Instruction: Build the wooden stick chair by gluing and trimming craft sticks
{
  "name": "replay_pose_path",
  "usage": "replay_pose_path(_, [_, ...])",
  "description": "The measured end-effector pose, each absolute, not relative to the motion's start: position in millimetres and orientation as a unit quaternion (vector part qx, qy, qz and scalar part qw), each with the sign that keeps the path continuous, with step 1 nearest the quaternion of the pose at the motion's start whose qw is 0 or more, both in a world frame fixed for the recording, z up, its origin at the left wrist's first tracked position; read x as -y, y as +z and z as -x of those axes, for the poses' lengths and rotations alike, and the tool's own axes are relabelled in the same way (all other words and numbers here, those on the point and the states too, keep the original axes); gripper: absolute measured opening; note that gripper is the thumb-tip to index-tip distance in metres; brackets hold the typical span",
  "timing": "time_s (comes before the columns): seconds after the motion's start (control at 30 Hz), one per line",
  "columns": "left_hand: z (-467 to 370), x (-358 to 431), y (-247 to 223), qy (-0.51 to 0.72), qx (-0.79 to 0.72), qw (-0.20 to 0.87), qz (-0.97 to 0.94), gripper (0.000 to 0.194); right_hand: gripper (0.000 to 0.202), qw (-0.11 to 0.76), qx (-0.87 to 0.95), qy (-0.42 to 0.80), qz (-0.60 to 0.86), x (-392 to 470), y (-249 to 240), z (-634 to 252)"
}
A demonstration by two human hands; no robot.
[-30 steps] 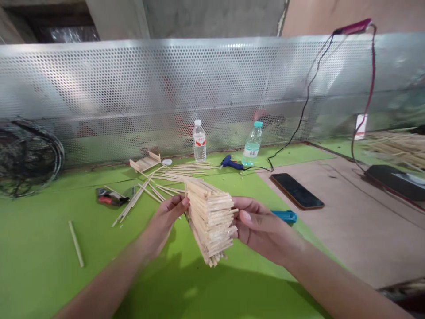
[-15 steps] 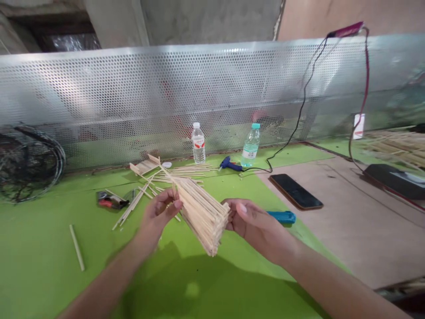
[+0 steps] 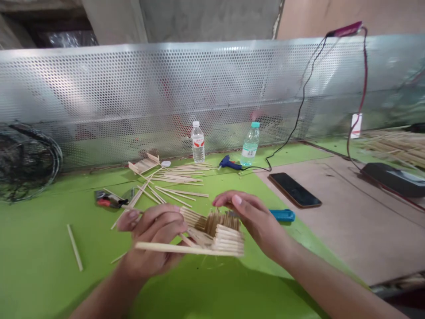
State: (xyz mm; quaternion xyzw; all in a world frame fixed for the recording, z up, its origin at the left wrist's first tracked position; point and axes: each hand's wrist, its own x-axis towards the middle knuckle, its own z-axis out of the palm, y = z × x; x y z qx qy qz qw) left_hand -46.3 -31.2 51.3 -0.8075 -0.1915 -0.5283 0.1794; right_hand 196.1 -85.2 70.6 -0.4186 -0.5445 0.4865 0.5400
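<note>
The left hand (image 3: 157,227), fingers curled closed, grips the stick frame (image 3: 229,239) above the green table (image 3: 212,294), while the right hand (image 3: 257,217) curves its fingers half-open by the frame's right end, contact unclear, 2 bottles (image 3: 198,145) standing behind.

One head-worn camera faces forward and down over the flat green tabletop (image 3: 199,294); bare left hand (image 3: 154,232) and bare right hand (image 3: 257,221) register close, lower centre; perforated silver metal screen (image 3: 149,97) stands farther, upper frame.
</note>
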Motion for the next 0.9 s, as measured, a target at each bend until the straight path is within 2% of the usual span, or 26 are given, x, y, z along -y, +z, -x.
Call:
replay_pose_path(0.07, [48.7, 33.7, 55.3, -0.514, 0.134, 0.258, 0.807, 0.008, 0.028, 0.586, 0.49, 0.461, 0.451, 79.5, 65.9, -198.5])
replay_pose_path(0.13, [49.6, 35.4, 59.1, -0.491, 0.098, 0.301, 0.811, 0.015, 0.025, 0.593, 0.473, 0.453, 0.469, 73.6, 62.1, -200.6])
replay_pose_path(0.3, [47.6, 42.2, 68.5, -0.464, 0.063, 0.356, 0.808, 0.015, 0.025, 0.508, 0.56, 0.401, 0.518, 61.8, 56.7, -202.2])
replay_pose_path(0.43, [50.0, 46.9, 75.4, -0.355, 0.025, 0.403, 0.843, 0.021, 0.028, 0.479, 0.605, 0.347, 0.532, 56.5, 55.6, -204.9])
replay_pose_path(0.5, [52.3, 46.6, 75.0, -0.328, 0.022, 0.385, 0.863, 0.026, 0.028, 0.448, 0.631, 0.322, 0.546, 55.1, 56.6, -206.6])
replay_pose_path(0.67, [55.8, 39.4, 58.6, -0.33, 0.079, 0.251, 0.907, 0.051, 0.028, 0.36, 0.67, 0.264, 0.594, 51.6, 55.9, -206.4])
replay_pose_path(0.73, [54.5, 38.2, 54.6, -0.335, 0.079, 0.277, 0.897, 0.048, 0.029, 0.33, 0.682, 0.245, 0.606, 49.4, 52.7, -205.2])
replay_pose_path(0.9, [45.0, 44.9, 64.7, -0.34, 0.028, 0.397, 0.852, 0.021, 0.034, 0.291, 0.696, 0.206, 0.623, 44.6, 46.1, -204.1])
